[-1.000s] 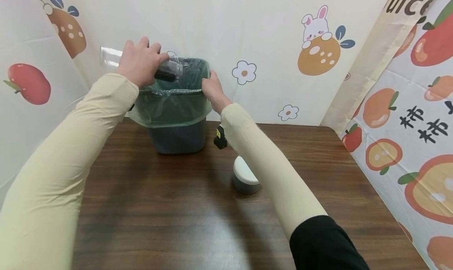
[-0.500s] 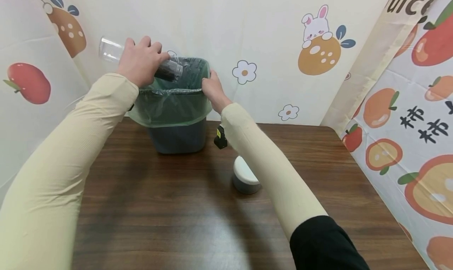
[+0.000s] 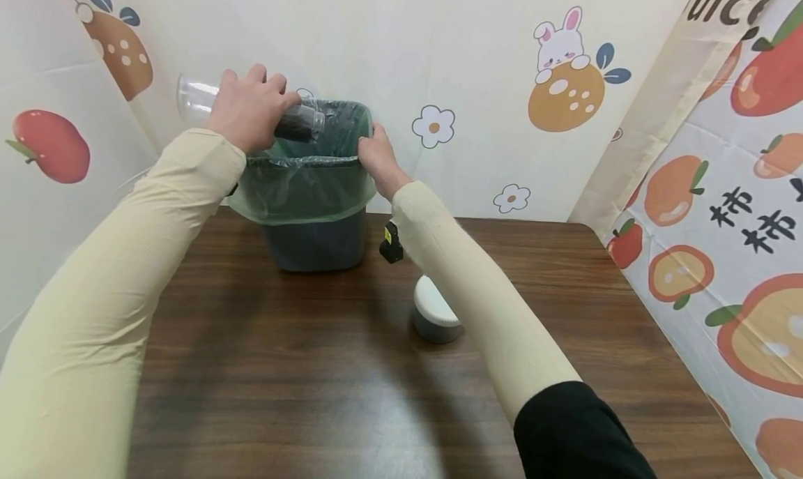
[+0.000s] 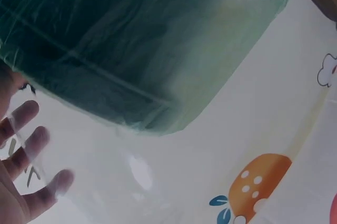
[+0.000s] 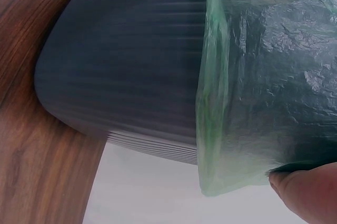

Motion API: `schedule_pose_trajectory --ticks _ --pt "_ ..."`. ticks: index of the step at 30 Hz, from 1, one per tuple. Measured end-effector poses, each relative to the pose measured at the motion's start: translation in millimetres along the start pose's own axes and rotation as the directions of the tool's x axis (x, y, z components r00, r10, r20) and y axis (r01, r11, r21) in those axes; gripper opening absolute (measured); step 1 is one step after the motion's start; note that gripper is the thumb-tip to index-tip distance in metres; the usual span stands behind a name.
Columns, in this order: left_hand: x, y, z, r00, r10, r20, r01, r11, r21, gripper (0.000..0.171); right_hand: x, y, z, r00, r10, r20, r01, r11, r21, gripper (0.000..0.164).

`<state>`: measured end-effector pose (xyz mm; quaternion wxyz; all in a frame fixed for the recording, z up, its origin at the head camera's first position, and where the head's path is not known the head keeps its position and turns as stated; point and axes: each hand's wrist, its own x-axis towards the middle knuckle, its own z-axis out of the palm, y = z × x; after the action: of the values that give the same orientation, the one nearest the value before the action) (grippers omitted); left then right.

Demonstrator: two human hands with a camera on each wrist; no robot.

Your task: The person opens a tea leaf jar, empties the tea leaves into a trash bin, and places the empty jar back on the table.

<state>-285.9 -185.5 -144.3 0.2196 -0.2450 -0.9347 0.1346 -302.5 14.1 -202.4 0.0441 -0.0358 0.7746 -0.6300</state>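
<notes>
My left hand (image 3: 252, 109) grips a clear jar (image 3: 198, 101) from above, laid nearly on its side over the bin's left rim. Dark contents (image 3: 297, 126) lie toward its right end, above the bin opening. In the left wrist view, spread fingertips (image 4: 62, 181) show against the transparent wall of the jar (image 4: 139, 171). A dark grey bin (image 3: 320, 247) stands upright on the table, lined with a green bag (image 3: 301, 193) folded over its rim. My right hand (image 3: 381, 162) holds the bin's right rim through the bag, a digit (image 5: 310, 192) pressing the liner in the right wrist view.
A small round tub with a white lid (image 3: 433, 305) stands on the brown wooden table (image 3: 301, 381), partly behind my right forearm. A printed curtain (image 3: 464, 61) rises directly behind the bin. More printed cloth closes off both sides.
The jar's left end rises slightly, then dips again, so it now lies a little flatter. Both hands keep their places, and the bin stays put.
</notes>
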Motion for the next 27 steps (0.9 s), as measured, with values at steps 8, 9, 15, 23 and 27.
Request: schedule_pose_trajectory --ticks 8,9,15,23,27 --pt "0.8 1.9 -0.7 1.0 -0.003 0.017 0.003 1.0 0.028 0.053 1.2 0.8 -0.6 1.0 0.011 -0.001 -0.011 1.0 0.0 0.053" --pt "0.9 2.1 -1.2 1.0 -0.005 0.027 0.004 1.0 0.024 0.055 1.3 0.7 -0.7 1.0 0.011 -0.002 -0.011 1.0 0.0 0.053" --pt "1.3 1.7 0.3 0.999 0.03 -0.026 -0.029 0.998 0.054 0.046 0.9 -0.1 -0.7 1.0 0.004 -0.005 -0.004 1.0 0.0 0.053" --pt "1.7 0.9 -0.1 1.0 0.023 -0.011 -0.023 0.998 0.052 0.051 0.5 -0.3 -0.4 1.0 -0.007 -0.005 0.007 1.0 0.007 0.052" --pt "0.8 0.2 2.4 1.0 0.02 -0.015 -0.02 0.998 0.052 0.049 0.0 -0.2 0.4 1.0 -0.003 -0.007 0.003 1.0 0.005 0.052"
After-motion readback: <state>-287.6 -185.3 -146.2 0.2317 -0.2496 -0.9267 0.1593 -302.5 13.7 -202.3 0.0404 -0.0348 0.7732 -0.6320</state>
